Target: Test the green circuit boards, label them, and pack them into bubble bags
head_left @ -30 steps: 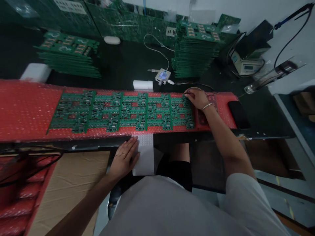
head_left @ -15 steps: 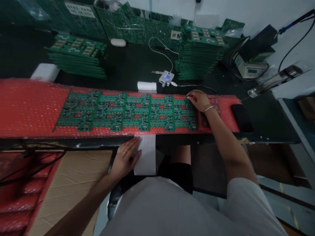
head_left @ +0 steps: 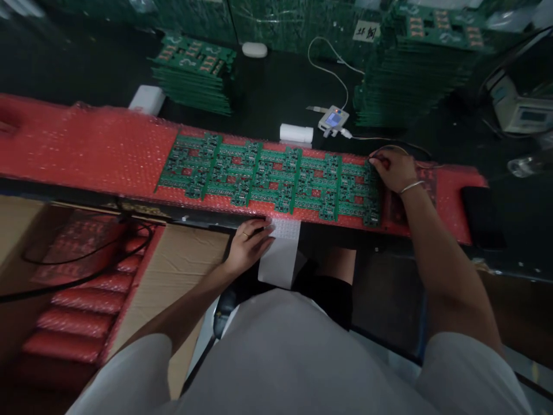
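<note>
Green circuit boards [head_left: 276,167] lie side by side in a row on red bubble wrap [head_left: 116,144]. At the row's right end, my right hand [head_left: 395,167] is closed in a pinch over the last board. It holds the end of a thin wire lead [head_left: 391,148], whose tip is hidden by my fingers. The wires run to a small white device with a lit screen [head_left: 333,118]. At the table's front edge, my left hand [head_left: 249,245] rests against the left side of a white label sheet [head_left: 280,253], fingers stretched and thumb apart.
Stacked green boards stand at the back left [head_left: 192,75] and back right [head_left: 415,75]. A white cylinder [head_left: 296,134] lies behind the row. A black phone [head_left: 477,216] is at the right end. A cardboard box [head_left: 194,259] with red wrapped packs [head_left: 82,323] sits below left.
The view has turned, so the table appears shifted right. My left hand's fingers have moved up along the label sheet and bent a little. My right hand stays on the last board.
</note>
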The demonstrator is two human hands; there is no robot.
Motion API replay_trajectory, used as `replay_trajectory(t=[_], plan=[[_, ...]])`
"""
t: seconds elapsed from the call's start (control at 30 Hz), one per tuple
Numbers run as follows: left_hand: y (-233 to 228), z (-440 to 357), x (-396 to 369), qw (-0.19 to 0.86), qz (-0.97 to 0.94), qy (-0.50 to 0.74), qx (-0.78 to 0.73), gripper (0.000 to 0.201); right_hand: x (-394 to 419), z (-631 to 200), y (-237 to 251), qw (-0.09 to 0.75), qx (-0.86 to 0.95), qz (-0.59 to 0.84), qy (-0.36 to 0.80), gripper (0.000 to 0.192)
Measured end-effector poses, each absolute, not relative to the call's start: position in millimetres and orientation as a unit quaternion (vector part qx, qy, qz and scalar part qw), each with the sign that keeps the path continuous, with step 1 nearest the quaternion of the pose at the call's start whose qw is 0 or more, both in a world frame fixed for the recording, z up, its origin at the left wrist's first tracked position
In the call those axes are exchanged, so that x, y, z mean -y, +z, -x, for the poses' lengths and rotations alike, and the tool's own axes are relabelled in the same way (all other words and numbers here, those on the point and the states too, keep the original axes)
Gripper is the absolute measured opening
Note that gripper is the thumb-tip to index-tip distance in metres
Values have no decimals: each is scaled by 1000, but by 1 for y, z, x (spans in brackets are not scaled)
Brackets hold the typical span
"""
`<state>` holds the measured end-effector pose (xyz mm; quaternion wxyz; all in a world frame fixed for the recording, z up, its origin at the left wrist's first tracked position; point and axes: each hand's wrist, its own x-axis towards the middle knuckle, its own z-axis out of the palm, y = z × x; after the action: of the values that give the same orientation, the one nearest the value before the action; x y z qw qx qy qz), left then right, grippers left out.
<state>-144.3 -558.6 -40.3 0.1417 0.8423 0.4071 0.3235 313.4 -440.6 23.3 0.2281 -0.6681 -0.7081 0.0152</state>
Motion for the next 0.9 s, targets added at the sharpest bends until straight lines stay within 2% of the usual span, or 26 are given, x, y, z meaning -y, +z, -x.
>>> replay_trajectory(t=[0.2,0.37,0.5,0.9], plan=[[-42,138,557,115,-833,356,-407,10,441,-313,24,219,714,665,4,27],[-40,137,559,131,-827,343,-425,16,440,-314,21,231,713,662,3,27],[-37,138,560,131,-825,355,-419,12,439,-314,20,231,708,667,1,25],[-31,136,565,130,-827,359,-413,12,439,-313,20,239,705,666,39,26]])
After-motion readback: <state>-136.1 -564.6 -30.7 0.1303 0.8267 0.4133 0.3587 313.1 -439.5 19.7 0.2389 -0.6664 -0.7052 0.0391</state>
